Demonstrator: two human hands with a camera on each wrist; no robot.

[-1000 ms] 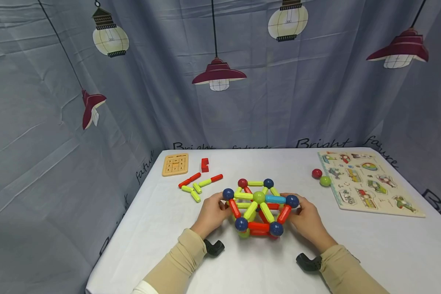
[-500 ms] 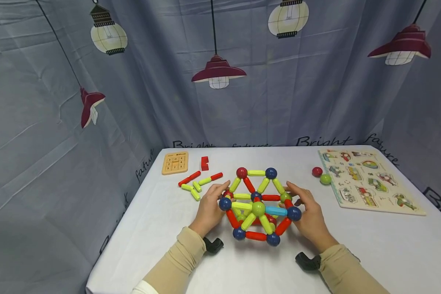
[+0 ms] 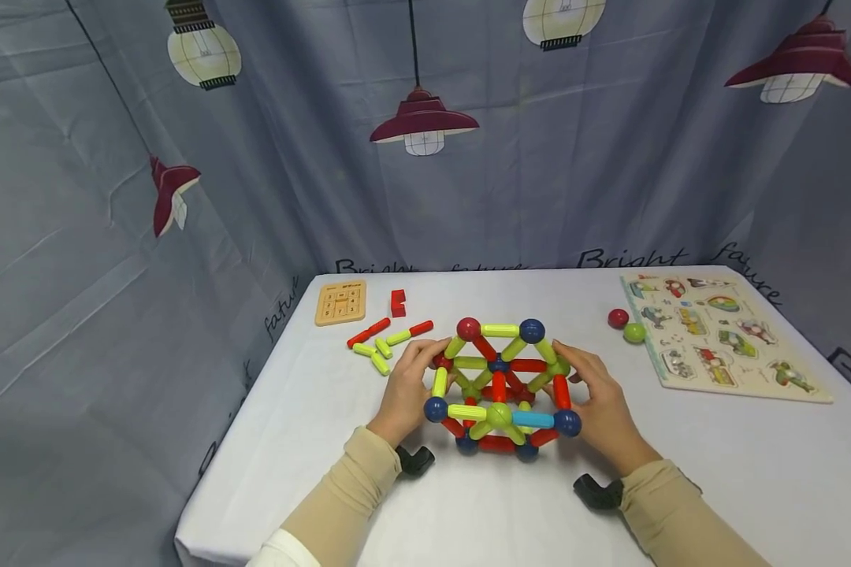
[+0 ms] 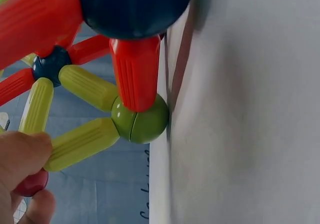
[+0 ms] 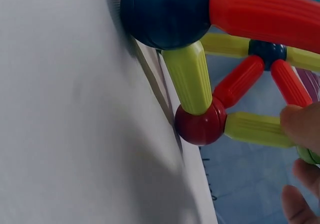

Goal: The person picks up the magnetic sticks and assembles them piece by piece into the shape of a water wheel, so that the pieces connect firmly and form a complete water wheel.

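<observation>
A magnetic ball-and-rod frame (image 3: 499, 387) of red, lime and blue rods with coloured balls stands at the middle of the white table. My left hand (image 3: 406, 394) grips its left side; in the left wrist view the thumb and a finger pinch a red ball (image 4: 33, 183) where a lime rod ends. On the opposite side, my right hand (image 3: 599, 402) holds the frame by a green ball (image 3: 559, 366), thumb on top. Low in the right wrist view, a dark red ball (image 5: 201, 123) of the frame sits close to the tabletop. Some far fingers are hidden behind the frame.
Several loose rods (image 3: 400, 337) lie at the back left, near red blocks (image 3: 398, 303) and a wooden number puzzle (image 3: 340, 302). A loose red ball (image 3: 618, 318) and green ball (image 3: 634, 333) lie beside a picture puzzle board (image 3: 726, 342) on the right.
Between my hands, the frame has tilted, so its green hub faces lower at the front and its red-and-blue back edge stands higher. Both hands stay on its sides. The head view has dipped slightly.
</observation>
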